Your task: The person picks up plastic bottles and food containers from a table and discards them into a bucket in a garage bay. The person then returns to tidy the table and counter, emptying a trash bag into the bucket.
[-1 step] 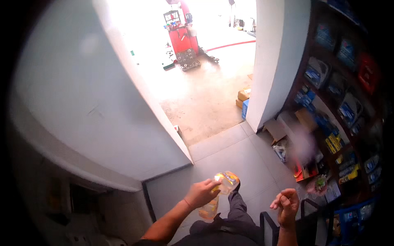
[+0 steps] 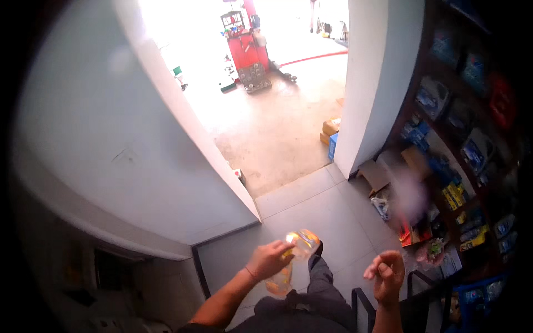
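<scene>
My left hand (image 2: 269,260) is closed on a clear plastic package (image 2: 305,244) with yellow and orange print. One end of it catches the light beyond my fingertips. A second see-through orange-tinted part (image 2: 279,281) hangs below the hand, and I cannot tell whether both belong to one piece. Off to the right, my right hand (image 2: 387,273) is raised with its fingers curled in and the thumb against them. Nothing shows in it. It is nearest to a black chair frame (image 2: 363,305).
A doorway ahead opens onto a bright floor with a red machine (image 2: 248,53). Cardboard boxes (image 2: 330,129) stand by the right door post. Shelves (image 2: 472,191) of bottles and packs line the right, with a pink bag (image 2: 430,252) low down. A white wall (image 2: 150,144) runs along the left.
The package in my left hand has tilted slightly, so its printed face shows less. My right hand has shifted a little to the left and up.
</scene>
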Motion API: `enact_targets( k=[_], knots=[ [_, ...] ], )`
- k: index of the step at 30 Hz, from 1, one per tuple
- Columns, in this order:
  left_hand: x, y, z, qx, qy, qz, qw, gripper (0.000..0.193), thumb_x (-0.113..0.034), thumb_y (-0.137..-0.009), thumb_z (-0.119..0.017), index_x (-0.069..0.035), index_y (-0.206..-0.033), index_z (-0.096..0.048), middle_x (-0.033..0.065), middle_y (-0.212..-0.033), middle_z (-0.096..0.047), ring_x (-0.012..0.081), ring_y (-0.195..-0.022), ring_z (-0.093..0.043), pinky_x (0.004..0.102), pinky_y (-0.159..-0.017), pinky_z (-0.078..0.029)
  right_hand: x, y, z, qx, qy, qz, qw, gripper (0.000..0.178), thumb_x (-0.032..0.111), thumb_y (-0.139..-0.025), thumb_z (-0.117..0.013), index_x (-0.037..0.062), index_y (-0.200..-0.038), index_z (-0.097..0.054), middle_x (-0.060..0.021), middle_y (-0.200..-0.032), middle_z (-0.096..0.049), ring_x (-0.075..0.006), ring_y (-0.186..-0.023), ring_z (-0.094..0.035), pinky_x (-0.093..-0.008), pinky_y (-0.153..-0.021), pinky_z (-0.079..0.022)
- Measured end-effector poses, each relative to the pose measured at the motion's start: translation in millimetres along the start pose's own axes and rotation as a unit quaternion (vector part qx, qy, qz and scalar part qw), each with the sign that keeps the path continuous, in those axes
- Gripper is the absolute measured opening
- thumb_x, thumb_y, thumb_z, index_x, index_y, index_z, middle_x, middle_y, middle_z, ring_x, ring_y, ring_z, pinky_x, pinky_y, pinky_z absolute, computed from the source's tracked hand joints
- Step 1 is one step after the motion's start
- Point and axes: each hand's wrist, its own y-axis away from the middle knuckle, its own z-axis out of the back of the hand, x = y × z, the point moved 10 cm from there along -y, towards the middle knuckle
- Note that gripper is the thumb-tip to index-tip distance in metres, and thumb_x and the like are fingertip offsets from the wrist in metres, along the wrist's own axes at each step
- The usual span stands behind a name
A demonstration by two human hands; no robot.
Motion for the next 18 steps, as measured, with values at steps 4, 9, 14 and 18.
enact_targets(
  k=[4, 9, 14, 18],
  knots=[
    [78, -102, 10, 0.023, -0.072, 0.072, 0.995, 0.028, -0.023, -0.08, -0.077, -0.017, -0.106, -0.068, 0.0078, -0.081, -0.062, 0.0312, -0.069, -0.066, 0.0387, -0.058, -0.054, 39, -158, -130, 0.287, 0.032, 0.16, 0.944, 0.016, 0.001, -0.09, -0.062, 0.0037, -0.105, -0.059, -0.0131, -0.086, -0.065, -0.0185, -0.069, -0.064, -0.0331, -0.064, -0.057],
    [164, -189, 80, -0.059, -0.035, 0.195, 0.978, 0.03, -0.017, -0.082, -0.076, -0.012, -0.11, -0.067, 0.0103, -0.088, -0.066, 0.033, -0.075, -0.067, 0.0385, -0.063, -0.055, 112, -249, -336, 0.539, -0.063, 0.389, 0.744, 0.023, 0.014, -0.094, -0.059, 0.006, -0.115, -0.063, -0.0123, -0.108, -0.064, -0.023, -0.086, -0.065, -0.0331, -0.071, -0.053],
    [248, -264, 127, -0.142, -0.047, 0.238, 0.96, 0.027, -0.012, -0.081, -0.076, -0.006, -0.106, -0.069, 0.0146, -0.09, -0.068, 0.0326, -0.077, -0.068, 0.0378, -0.066, -0.056, 103, -364, -386, 0.397, -0.134, 0.501, 0.758, 0.027, 0.015, -0.093, -0.059, 0.0076, -0.119, -0.062, -0.0113, -0.115, -0.066, -0.0225, -0.083, -0.065, -0.0291, -0.066, -0.051],
    [365, -332, 106, -0.15, -0.035, 0.252, 0.955, 0.029, -0.017, -0.08, -0.077, -0.008, -0.107, -0.069, 0.0131, -0.088, -0.068, 0.0328, -0.075, -0.068, 0.0384, -0.064, -0.055, 26, -483, -434, 0.46, -0.123, 0.52, 0.709, 0.032, 0.013, -0.093, -0.061, 0.0076, -0.125, -0.062, -0.013, -0.119, -0.067, -0.0245, -0.088, -0.068, -0.0302, -0.067, -0.052]
  ],
)
